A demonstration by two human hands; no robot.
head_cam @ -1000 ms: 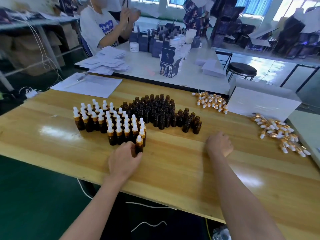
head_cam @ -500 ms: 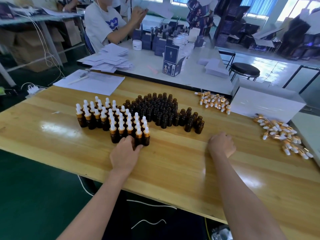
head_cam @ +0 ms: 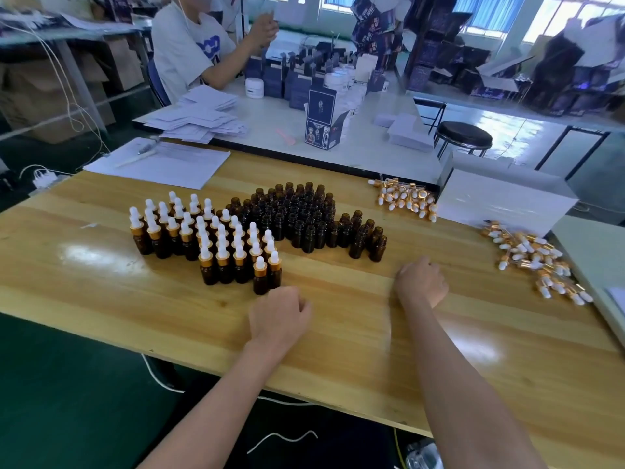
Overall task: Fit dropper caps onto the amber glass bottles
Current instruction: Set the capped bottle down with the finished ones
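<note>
Capped amber bottles (head_cam: 216, 245) with white bulbs and gold collars stand grouped on the left of the wooden table (head_cam: 101, 282). Uncapped amber bottles (head_cam: 304, 218) stand close together to their right. The nearest capped bottle (head_cam: 260, 279) stands at the front of the group. My left hand (head_cam: 279, 313) rests just behind it with loosely curled fingers, apart from it and holding nothing. My right hand (head_cam: 421, 282) lies on the table as a fist, near the front uncapped bottles; its fingers are tucked under, out of sight. Loose dropper caps lie in a far pile (head_cam: 406, 198) and a right pile (head_cam: 534, 258).
A white box (head_cam: 504, 198) stands at the back right between the cap piles. Paper sheets (head_cam: 162, 162) lie at the back left. Another person works at a white table (head_cam: 355, 147) beyond, with boxes and a black stool (head_cam: 463, 135).
My left hand pushed a capped bottle in against the group, then let go and drew back toward me. My right hand has stayed in place as a fist.
</note>
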